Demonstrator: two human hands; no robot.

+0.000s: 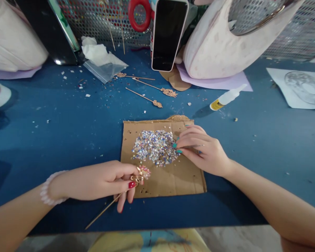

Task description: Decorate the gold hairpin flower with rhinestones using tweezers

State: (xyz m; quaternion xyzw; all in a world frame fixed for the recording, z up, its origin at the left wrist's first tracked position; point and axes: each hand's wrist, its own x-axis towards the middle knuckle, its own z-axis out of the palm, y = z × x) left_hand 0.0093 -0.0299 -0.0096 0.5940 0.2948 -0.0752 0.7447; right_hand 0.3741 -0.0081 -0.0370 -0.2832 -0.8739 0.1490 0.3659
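My left hand [105, 180] pinches a gold hairpin [102, 213] just below its ornament, which carries pink stones. The pin's long stem slants down toward the table's front edge. My right hand [199, 148] is closed around a thin pointed stick [196, 146], its fingertips at the right side of a pile of small rhinestones [154, 147]. Silver, blue and clear stones make up the pile. They lie spread on a piece of brown cardboard [173, 180] in front of me. Exactly what the right fingertips touch is too small to tell.
Behind the cardboard lie several gold hairpins [147, 98]. A glue bottle [225, 98] stands at the right, near a printed sheet [301, 87]. A phone [169, 35], a plastic bag [105, 68] and white bags [212, 45] line the back. A tape roll [2, 96] is far left.
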